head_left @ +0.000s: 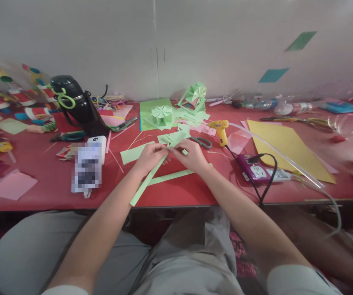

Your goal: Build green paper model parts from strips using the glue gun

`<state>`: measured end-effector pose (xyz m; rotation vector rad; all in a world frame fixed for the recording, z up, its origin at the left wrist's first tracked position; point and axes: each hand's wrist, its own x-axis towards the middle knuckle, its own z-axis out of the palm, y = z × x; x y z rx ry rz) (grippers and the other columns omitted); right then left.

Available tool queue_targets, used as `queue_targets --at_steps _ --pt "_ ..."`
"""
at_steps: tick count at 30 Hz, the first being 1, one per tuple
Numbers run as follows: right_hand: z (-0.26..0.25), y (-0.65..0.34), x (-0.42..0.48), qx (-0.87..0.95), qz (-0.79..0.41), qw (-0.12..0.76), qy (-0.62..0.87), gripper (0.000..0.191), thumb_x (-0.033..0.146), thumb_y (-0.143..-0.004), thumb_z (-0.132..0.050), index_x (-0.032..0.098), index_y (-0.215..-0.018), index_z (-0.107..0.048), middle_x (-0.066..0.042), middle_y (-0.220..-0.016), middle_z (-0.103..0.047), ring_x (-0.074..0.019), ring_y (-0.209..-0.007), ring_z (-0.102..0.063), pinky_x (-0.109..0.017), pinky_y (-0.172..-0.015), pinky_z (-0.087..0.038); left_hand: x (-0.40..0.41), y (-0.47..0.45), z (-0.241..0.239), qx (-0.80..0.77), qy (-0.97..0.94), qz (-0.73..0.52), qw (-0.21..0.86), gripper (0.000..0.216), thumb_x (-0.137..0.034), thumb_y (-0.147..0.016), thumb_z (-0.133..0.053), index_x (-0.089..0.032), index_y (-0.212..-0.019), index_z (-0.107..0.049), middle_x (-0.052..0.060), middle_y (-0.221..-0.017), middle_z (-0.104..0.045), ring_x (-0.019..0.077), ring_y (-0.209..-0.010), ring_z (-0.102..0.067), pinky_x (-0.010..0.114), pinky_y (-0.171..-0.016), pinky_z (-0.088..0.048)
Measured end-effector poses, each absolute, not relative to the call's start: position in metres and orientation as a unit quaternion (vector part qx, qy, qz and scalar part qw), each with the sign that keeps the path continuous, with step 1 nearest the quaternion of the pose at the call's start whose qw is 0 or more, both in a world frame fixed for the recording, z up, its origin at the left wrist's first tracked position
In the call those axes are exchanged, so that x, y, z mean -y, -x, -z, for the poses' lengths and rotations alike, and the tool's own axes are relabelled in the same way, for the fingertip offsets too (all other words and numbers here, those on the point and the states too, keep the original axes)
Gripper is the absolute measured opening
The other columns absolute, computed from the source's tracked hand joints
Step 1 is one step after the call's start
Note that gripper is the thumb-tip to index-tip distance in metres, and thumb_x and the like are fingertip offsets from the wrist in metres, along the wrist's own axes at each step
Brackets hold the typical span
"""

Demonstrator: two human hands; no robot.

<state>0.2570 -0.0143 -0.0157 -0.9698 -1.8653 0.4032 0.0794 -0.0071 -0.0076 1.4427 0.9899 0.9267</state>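
My left hand (153,157) pinches a long light-green paper strip (148,180), whose lower end slants down toward the table's front edge. Close beside it, my right hand (191,155) grips the same strip, its fingertips almost meeting the left ones. Under my hands lies a second green strip (176,176), flat on the red table. A green paper rectangle (133,153) rests left of my hands. Behind them are green scraps (176,137), a folded green paper wheel (161,116) and a larger folded paper piece (196,94).
A yellow glue gun (221,130) stands right of scissors (203,142). Its cord runs to a purple power strip (253,170). Yellow paper (290,147) lies farther right. At left are a black bottle (75,102) and a phone (87,168). A person's leg shows at lower right.
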Motion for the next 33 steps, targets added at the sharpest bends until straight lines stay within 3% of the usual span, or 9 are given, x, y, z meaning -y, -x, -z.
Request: queue_targets --at_steps 9,13,20,28,33 --pt "0.0208 -0.2591 0.0162 0.812 -0.074 0.489 0.309 0.018 0.027 -0.095 -0.056 0.019 -0.094 -0.072 -0.009 -0.087 -0.068 -0.0178 -0.08 -0.064 -0.033 -0.075 -0.055 0.0072 -0.0785 0.008 -0.41 -0.591 -0.431 0.545 0.017 -0.034 -0.074 -0.074 -0.017 -0.075 -0.075 0.002 -0.066 -0.069 0.0153 -0.062 -0.064 0.028 -0.066 -0.051" --pt "0.0202 -0.258 0.0169 0.818 -0.054 0.494 0.29 0.017 0.023 -0.094 -0.057 0.019 -0.101 -0.072 -0.011 -0.094 -0.071 -0.0196 -0.087 -0.067 -0.035 -0.078 -0.057 0.0055 -0.0782 0.0095 -0.407 -0.558 -0.441 0.574 0.021 -0.037 -0.07 -0.078 -0.017 -0.076 -0.076 0.003 -0.069 -0.072 0.0151 -0.06 -0.063 0.027 -0.06 -0.05" --pt "0.0194 -0.2594 0.0158 0.808 -0.062 0.512 0.285 0.016 0.018 -0.093 -0.057 0.017 -0.101 -0.071 -0.01 -0.089 -0.07 -0.0167 -0.08 -0.068 -0.03 -0.075 -0.057 0.006 -0.0774 0.008 -0.382 -0.529 -0.431 0.624 0.024 -0.038 -0.071 -0.077 -0.017 -0.083 -0.077 0.005 -0.075 -0.074 0.0208 -0.068 -0.069 0.033 -0.066 -0.056" --pt "0.0212 -0.2633 0.0142 0.821 -0.034 0.499 0.275 0.023 0.013 -0.09 -0.056 0.02 -0.104 -0.072 -0.01 -0.099 -0.071 -0.0192 -0.09 -0.068 -0.034 -0.081 -0.058 0.0066 -0.0767 0.006 -0.371 -0.504 -0.439 0.645 0.031 -0.043 -0.075 -0.075 -0.014 -0.086 -0.076 0.009 -0.081 -0.075 0.0247 -0.077 -0.072 0.038 -0.073 -0.058" --pt "0.0173 -0.2637 0.0181 0.813 -0.093 0.496 0.292 0.023 0.014 -0.089 -0.053 0.02 -0.099 -0.073 -0.009 -0.097 -0.069 -0.0178 -0.085 -0.067 -0.034 -0.079 -0.057 0.006 -0.0744 0.0066 -0.358 -0.545 -0.433 0.622 0.036 -0.042 -0.069 -0.084 -0.014 -0.091 -0.077 0.009 -0.089 -0.076 0.024 -0.083 -0.072 0.036 -0.078 -0.058"
